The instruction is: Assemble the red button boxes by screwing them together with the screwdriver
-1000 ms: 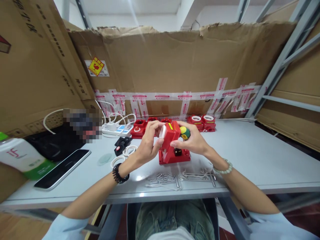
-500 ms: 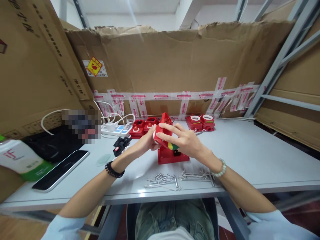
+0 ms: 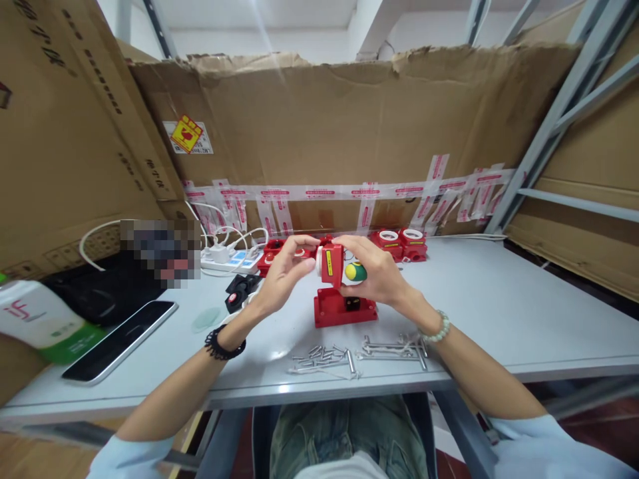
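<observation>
Upright above the bench, a red housing cover [image 3: 331,265] with a yellow label and a white ring on its left side is between my two hands. My right hand [image 3: 374,269] grips its right side, fingers on top and thumb below. A green and yellow handle [image 3: 356,271], like a screwdriver's, is tucked in the same hand; its far end is hidden. At the ring side, my left hand [image 3: 287,273] has its fingertips and thumb on the cover. Just below sits a red base [image 3: 329,313] with a black block [image 3: 352,303] in it.
Several loose screws [image 3: 322,357] and hex keys [image 3: 392,349] lie near the front edge. Red housings [image 3: 402,246] stand at the back, near a white power strip [image 3: 234,261]. Black parts [image 3: 242,291], a phone [image 3: 122,340] and a bottle [image 3: 47,319] are on the left.
The red cover has turned from tilted to upright, its yellow label now facing me. My left hand has moved back and opened somewhat around its side. The handle has risen slightly with my right hand.
</observation>
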A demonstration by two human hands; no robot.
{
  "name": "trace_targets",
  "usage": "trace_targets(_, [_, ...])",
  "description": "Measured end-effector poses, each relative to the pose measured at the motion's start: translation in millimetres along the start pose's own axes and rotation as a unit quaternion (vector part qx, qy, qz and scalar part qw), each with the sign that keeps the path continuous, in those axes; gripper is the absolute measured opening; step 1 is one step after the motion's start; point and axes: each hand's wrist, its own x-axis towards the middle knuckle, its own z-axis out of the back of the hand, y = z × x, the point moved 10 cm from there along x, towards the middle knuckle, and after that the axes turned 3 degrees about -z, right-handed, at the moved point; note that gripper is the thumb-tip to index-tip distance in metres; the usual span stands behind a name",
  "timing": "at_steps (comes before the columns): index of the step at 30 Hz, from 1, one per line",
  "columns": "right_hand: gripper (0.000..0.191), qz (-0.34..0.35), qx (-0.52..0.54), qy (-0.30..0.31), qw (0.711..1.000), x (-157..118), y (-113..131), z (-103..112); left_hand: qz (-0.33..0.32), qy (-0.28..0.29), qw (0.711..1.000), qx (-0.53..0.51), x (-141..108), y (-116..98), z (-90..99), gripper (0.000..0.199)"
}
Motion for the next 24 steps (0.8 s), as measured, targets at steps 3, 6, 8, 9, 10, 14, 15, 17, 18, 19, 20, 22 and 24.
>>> trace_targets(3, [0.067, -0.021, 0.034, -0.024, 0.999, 1, -2, 5, -0.041, 0.059, 0.997, 0.042, -3, -5, -13.7, 0.040])
trace_targets(6, [0.068, -0.033, 0.028, -0.023, 0.999, 0, -5, 5, -0.020, 0.076, 0.996, 0.032, -4, 1, -19.7, 0.040])
trace_targets(8, [0.066, -0.016, 0.011, -0.011, 1.000, 0, -2, 2, 0.011, 0.049, 0.998, 0.045, -3, 9, -14.9, 0.037])
trace_targets(9, [0.065, -0.002, -0.003, -0.003, 1.000, -1, 0, -1, 0.029, 0.030, 0.998, 0.053, -2, 14, -11.0, 0.035])
trace_targets(10, [0.063, 0.011, -0.021, 0.006, 1.000, -2, 3, -4, 0.053, 0.015, 0.997, 0.055, -2, 21, -7.6, 0.035])
trace_targets(14, [0.058, 0.049, -0.055, 0.016, 0.997, -4, 12, -10, 0.181, 0.031, 0.983, 0.023, -8, 52, -8.1, 0.049])
trace_targets(15, [0.058, 0.047, -0.046, 0.012, 0.998, -4, 12, -9, 0.188, 0.031, 0.981, 0.028, -8, 53, -7.1, 0.053])
trace_targets(17, [0.061, 0.029, -0.023, 0.000, 0.999, -3, 8, -5, 0.131, 0.015, 0.989, 0.062, -5, 41, -2.4, 0.051])
trace_targets(18, [0.063, 0.018, -0.014, -0.003, 1.000, -2, 5, -3, 0.080, 0.016, 0.994, 0.077, -4, 29, -2.7, 0.047])
trace_targets(19, [0.064, 0.008, -0.007, -0.005, 1.000, -1, 2, -1, 0.027, 0.028, 0.996, 0.084, -3, 17, -6.1, 0.045])
trace_targets(20, [0.065, 0.001, -0.001, -0.009, 1.000, -1, -1, 0, -0.016, 0.053, 0.995, 0.082, -4, 7, -12.2, 0.047])
trace_targets(22, [0.065, -0.004, 0.011, -0.019, 1.000, 0, -3, 4, -0.062, 0.104, 0.990, 0.067, -8, -6, -23.8, 0.055])
trace_targets(24, [0.065, -0.010, 0.021, -0.031, 0.999, 0, -5, 8, -0.065, 0.124, 0.988, 0.066, -9, -9, -27.8, 0.061])
